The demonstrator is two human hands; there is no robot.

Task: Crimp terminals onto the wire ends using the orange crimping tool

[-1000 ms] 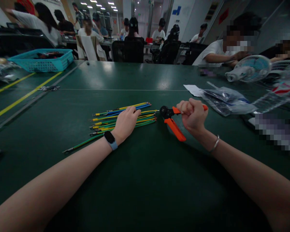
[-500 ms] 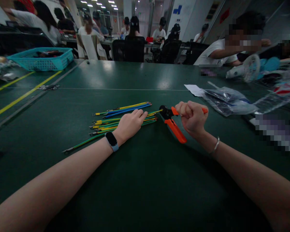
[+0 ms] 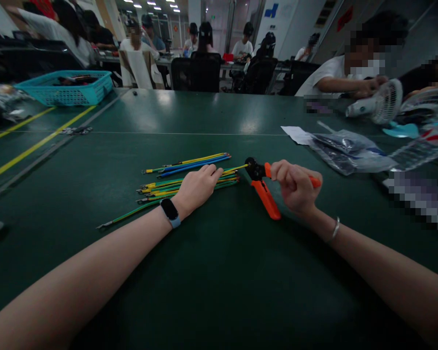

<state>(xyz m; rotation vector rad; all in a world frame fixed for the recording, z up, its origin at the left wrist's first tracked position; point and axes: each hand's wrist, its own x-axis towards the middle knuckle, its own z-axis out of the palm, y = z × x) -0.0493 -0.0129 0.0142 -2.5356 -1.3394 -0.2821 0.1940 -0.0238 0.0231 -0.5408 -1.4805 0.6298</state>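
Orange-handled crimping pliers (image 3: 265,198) have their black head at the tip of a yellow-green wire (image 3: 240,167). My right hand (image 3: 297,184) is closed around the upper handle; the lower handle hangs free, angled away. My left hand (image 3: 199,187), with a watch at the wrist, is closed on that wire, its fingertips together near the wire's right part. Under and beside this hand lie several yellow-green wires (image 3: 160,183) with metal lugs at their left ends. Behind them is a small group of blue and yellow wires (image 3: 193,166).
A turquoise basket (image 3: 67,90) holding dark items stands at the back left. At the right lie a white paper (image 3: 295,134), a clear plastic bag (image 3: 350,150) and a white fan (image 3: 387,102). A person (image 3: 336,78) sits across the table on the right.
My right hand has moved slightly right and down on the handle, and the pliers' handles look a little wider apart. Across the table, the person's hands have lowered towards the fan.
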